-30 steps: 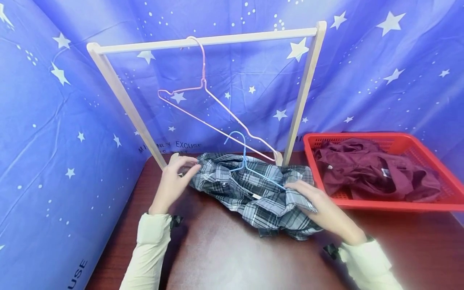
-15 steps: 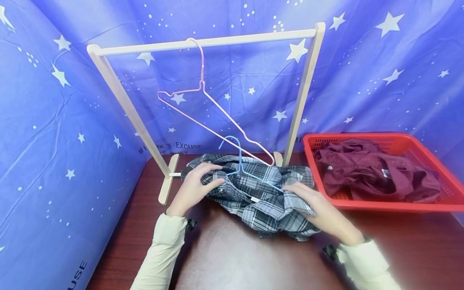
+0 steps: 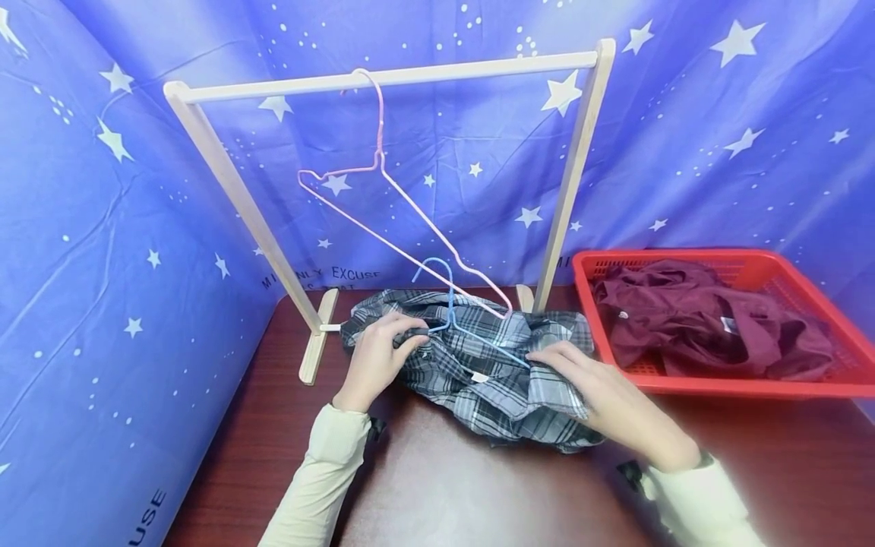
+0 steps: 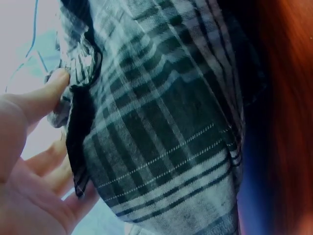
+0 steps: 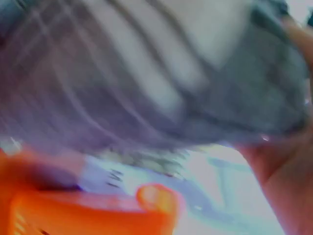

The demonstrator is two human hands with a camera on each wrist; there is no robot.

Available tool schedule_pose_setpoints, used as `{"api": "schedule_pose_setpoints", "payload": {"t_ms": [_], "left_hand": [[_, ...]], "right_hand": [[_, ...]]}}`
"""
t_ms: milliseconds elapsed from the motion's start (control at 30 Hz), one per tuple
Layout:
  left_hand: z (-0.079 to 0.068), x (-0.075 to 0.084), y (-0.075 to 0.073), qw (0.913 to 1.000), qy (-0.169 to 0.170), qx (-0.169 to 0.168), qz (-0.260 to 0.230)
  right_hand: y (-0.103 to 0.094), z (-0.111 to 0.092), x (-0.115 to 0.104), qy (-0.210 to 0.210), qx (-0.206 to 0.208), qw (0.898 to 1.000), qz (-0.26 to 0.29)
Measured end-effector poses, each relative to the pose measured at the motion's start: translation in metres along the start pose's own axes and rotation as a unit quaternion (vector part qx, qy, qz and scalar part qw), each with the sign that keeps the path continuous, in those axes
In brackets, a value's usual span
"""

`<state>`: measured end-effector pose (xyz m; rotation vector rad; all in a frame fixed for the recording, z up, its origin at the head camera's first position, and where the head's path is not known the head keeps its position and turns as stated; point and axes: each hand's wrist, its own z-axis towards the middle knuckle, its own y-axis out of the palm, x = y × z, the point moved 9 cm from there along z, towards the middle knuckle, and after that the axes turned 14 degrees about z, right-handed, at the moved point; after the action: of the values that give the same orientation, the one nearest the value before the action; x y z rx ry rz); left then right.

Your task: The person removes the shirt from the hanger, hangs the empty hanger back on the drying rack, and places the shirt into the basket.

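Observation:
A black, grey and white plaid shirt (image 3: 478,414) lies bunched on the table below the rack. Part of a blue hanger (image 3: 452,304) lies within the shirt's neck, its hook standing above the collar. My left hand (image 3: 374,357) pinches the cloth at the left of the collar, close to the hanger; the left wrist view shows the thumb against the folded plaid fabric (image 4: 156,122). On the right, my right hand (image 3: 601,387) grips the shirt's other side by the hanger's right arm. Plaid cloth (image 5: 146,73) fills much of the blurred right wrist view.
A pink hanger (image 3: 410,205) hangs from the bar of a wooden rack (image 3: 472,72), its lower corner in front of the shirt. To the right, a red basket (image 3: 724,386) holds a maroon garment (image 3: 704,327). A blue star-patterned curtain (image 3: 683,152) surrounds the dark red table (image 3: 273,456).
My left hand has moved right from the shirt's left end to the collar near the hanger and pinches it. The blue hook has shifted slightly left; my right hand stays nearly in place.

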<state>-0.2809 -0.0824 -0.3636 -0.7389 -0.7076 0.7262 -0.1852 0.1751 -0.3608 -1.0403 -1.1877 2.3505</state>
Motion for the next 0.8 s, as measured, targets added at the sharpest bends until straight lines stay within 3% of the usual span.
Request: {"api": "schedule_pose_setpoints", "payload": {"t_ms": [133, 333, 400, 633, 800], "left_hand": [[-0.001, -0.001, -0.002, 0.9998, -0.006, 0.018, 0.007], [-0.003, 0.001, -0.004, 0.9994, -0.006, 0.030, 0.013], [-0.003, 0.002, -0.005, 0.9992, -0.006, 0.036, 0.018], [-0.007, 0.006, -0.009, 0.9973, -0.008, 0.066, 0.030], [-0.009, 0.008, -0.011, 0.9961, -0.005, 0.079, 0.039]], "right_hand": [[-0.008, -0.001, -0.009, 0.036, -0.021, 0.999, -0.017], [-0.019, 0.002, -0.012, 0.148, -0.013, 0.988, 0.052], [-0.020, 0.008, -0.014, 0.144, 0.005, 0.988, 0.060], [-0.010, 0.025, -0.017, 0.063, 0.065, 0.996, 0.019], [-0.007, 0.020, -0.004, 0.088, 0.104, 0.990, 0.020]]}}
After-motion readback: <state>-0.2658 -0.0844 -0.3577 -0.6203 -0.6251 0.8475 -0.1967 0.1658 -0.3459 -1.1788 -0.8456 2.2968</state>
